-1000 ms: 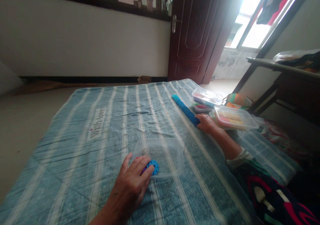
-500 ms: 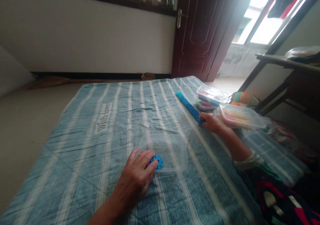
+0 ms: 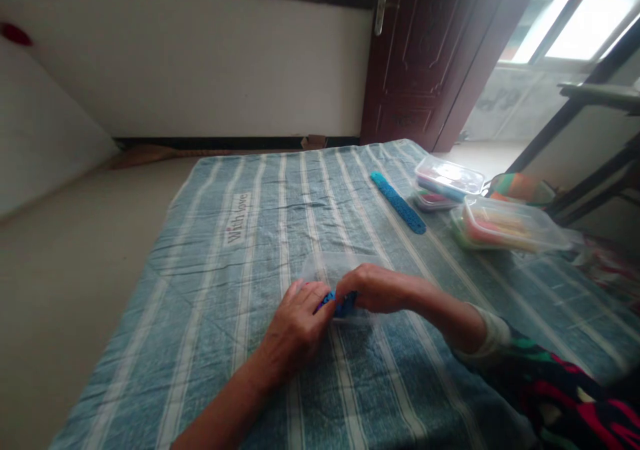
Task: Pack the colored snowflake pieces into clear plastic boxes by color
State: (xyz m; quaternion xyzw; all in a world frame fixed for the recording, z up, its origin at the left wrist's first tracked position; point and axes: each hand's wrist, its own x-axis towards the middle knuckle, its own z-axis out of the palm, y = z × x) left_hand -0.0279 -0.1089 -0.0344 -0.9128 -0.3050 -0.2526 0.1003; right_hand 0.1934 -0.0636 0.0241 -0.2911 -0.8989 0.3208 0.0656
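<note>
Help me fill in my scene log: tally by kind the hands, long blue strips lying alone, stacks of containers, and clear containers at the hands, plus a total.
Left hand and right hand: 2
Long blue strip: 1
Container stacks: 2
Clear container at the hands: 1
Total: 6

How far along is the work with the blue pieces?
Looks done, probably: the filled boxes at right. In hand: blue pieces, with left hand and right hand at the open clear box. Seemingly left: the blue row on the striped cloth, outside that box. Can't tell what else.
</note>
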